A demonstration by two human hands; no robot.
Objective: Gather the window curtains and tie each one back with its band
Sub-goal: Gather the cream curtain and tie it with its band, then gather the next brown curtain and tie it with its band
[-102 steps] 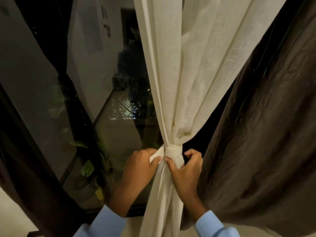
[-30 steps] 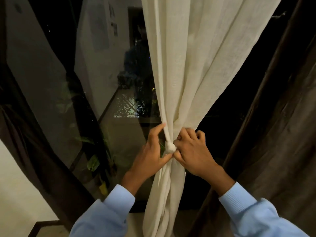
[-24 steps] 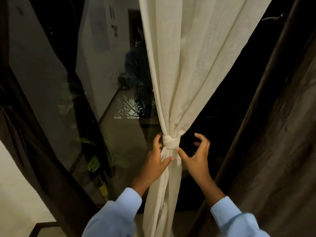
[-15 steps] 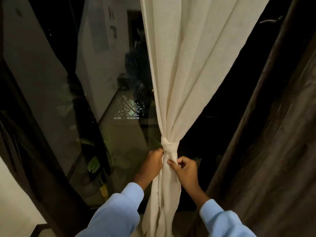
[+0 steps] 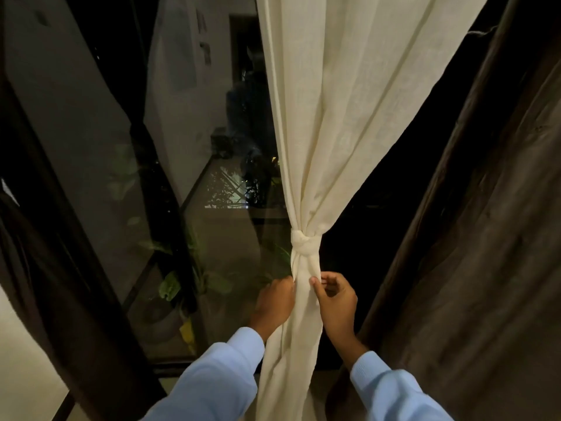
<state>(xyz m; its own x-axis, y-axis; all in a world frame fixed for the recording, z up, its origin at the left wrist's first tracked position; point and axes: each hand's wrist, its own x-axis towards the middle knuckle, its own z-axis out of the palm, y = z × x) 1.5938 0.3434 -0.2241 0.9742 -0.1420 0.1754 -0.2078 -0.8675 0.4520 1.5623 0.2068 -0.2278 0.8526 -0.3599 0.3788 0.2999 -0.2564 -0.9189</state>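
A cream sheer curtain (image 5: pixel 349 117) hangs in the middle of the window, gathered at its waist by a knotted cream band (image 5: pixel 303 242). Below the knot the cloth falls in one narrow bundle. My left hand (image 5: pixel 274 302) sits against the bundle's left edge, fingers curled onto the cloth. My right hand (image 5: pixel 335 294) is on the bundle's right side and pinches its edge between thumb and fingers, a little below the knot. A dark brown curtain (image 5: pixel 491 253) hangs loose on the right, and another dark brown curtain (image 5: pixel 54 268) hangs on the left.
Behind the curtains is a dark window pane (image 5: pixel 188 141) with reflections. A potted plant (image 5: pixel 182 284) stands outside near the lower frame. A pale wall (image 5: pixel 21 360) shows at the lower left.
Both hands left the knot, opened briefly, then slid down the gathered cloth. The knot now stands free above them, and the hands hold the bundle lower down.
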